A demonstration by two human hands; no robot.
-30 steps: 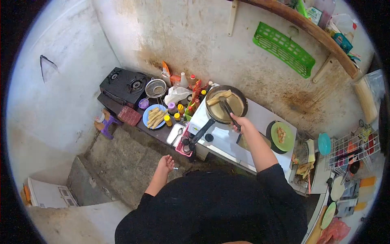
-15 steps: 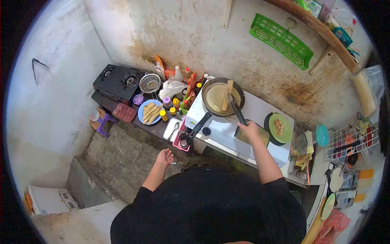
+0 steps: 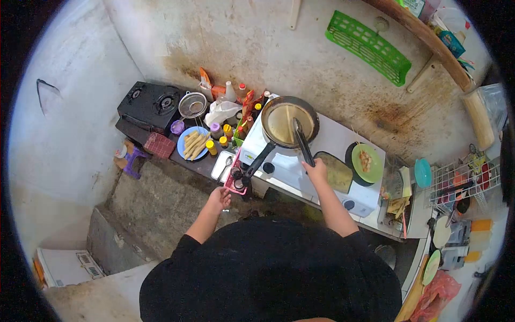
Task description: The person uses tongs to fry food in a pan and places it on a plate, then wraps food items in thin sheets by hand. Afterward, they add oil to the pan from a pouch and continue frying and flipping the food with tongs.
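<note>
My right hand (image 3: 316, 170) grips the dark handle of what look like tongs (image 3: 303, 140), their tips down in a frying pan (image 3: 313, 110) on the white stove. Pale liquid, apparently oil, covers the pan's bottom, and a thin tan roll (image 3: 288, 114) lies in it beside the tips. The pan's black handle (image 3: 261, 158) points toward me. Holding nothing, my left hand (image 3: 220, 198) hovers with loosely bent fingers near a pink basket (image 3: 229, 187) of small jars. Farther left, a blue plate (image 3: 182, 140) carries several similar pale rolls (image 3: 195, 145).
Right of the pan, a green plate (image 3: 375, 161) with food sits on the white stove (image 3: 332, 129). Bottles and yellow-capped jars (image 3: 211, 147) crowd the left counter near a strainer (image 3: 192, 105) and a black two-burner stove (image 3: 147, 104). A wire rack (image 3: 464, 185) stands far right.
The tongs' tips have shifted left in the pan, and the roll now lies more upright in view. My right hand moved slightly left; my left hand moved up closer to the pink basket.
</note>
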